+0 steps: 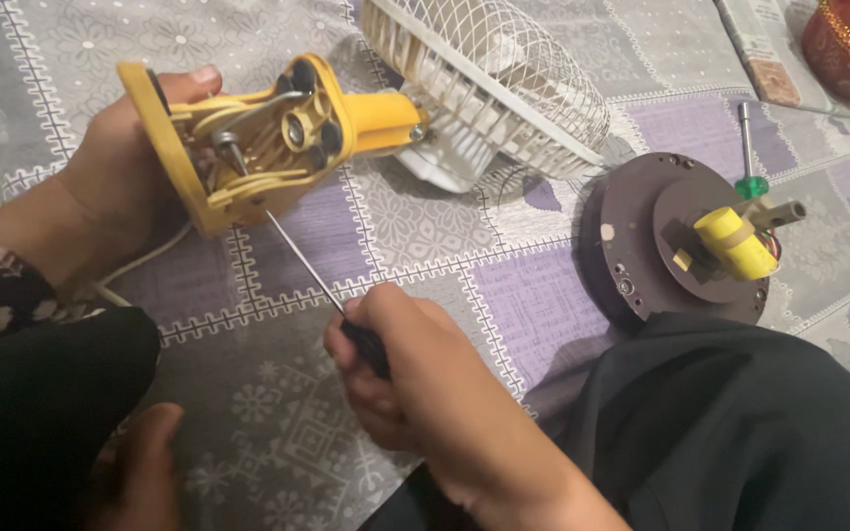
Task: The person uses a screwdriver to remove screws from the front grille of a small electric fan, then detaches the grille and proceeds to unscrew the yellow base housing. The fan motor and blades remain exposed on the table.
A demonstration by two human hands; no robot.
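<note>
My left hand (110, 187) grips the yellow base housing (248, 138) of a small fan, its open underside turned toward me with screws and ribs showing. The fan's white wire cage (494, 69) lies on the patterned cloth behind it. My right hand (425, 383) is closed around the dark handle of a thin screwdriver (302, 261). Its metal tip touches the lower edge of the yellow housing.
A round dark motor plate (641, 236) with a yellow cylinder (735, 244) lies at right. A green-handled screwdriver (748, 147) lies beyond it. A white cord (140, 261) runs under my left wrist. My dark-clothed knees fill the bottom of the view, with a foot (140, 472) at lower left.
</note>
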